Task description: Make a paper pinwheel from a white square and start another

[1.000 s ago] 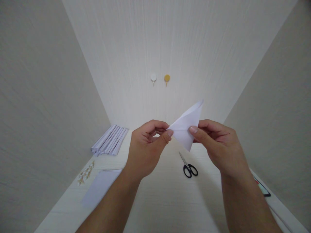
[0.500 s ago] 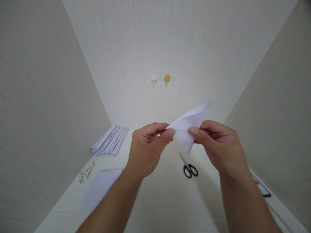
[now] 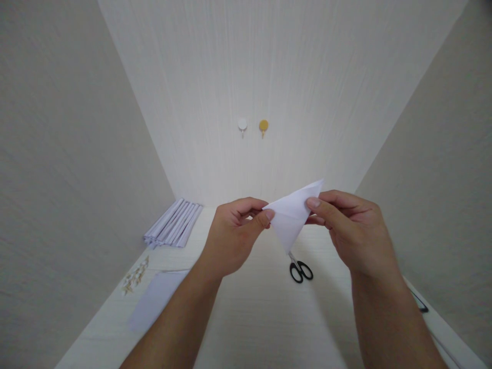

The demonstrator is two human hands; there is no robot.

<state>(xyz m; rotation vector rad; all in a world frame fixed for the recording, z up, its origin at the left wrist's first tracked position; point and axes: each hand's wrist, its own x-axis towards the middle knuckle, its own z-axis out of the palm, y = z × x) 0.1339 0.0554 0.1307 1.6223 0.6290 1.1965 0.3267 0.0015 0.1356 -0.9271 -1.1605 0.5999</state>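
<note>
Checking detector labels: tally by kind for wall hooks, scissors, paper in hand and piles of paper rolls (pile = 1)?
Wall hooks: 2, a white hook and a gold hook
Scissors: 1
Folded paper: 1, pinched by left hand and right hand
Pile of paper rolls: 1
Total: 5

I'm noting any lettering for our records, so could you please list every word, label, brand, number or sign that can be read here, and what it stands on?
None can be read anywhere in this view.
Folded white paper: no writing shows.
Scissors: no brand can be made out.
Dark-edged item at right: partly hidden and too small to tell.
</note>
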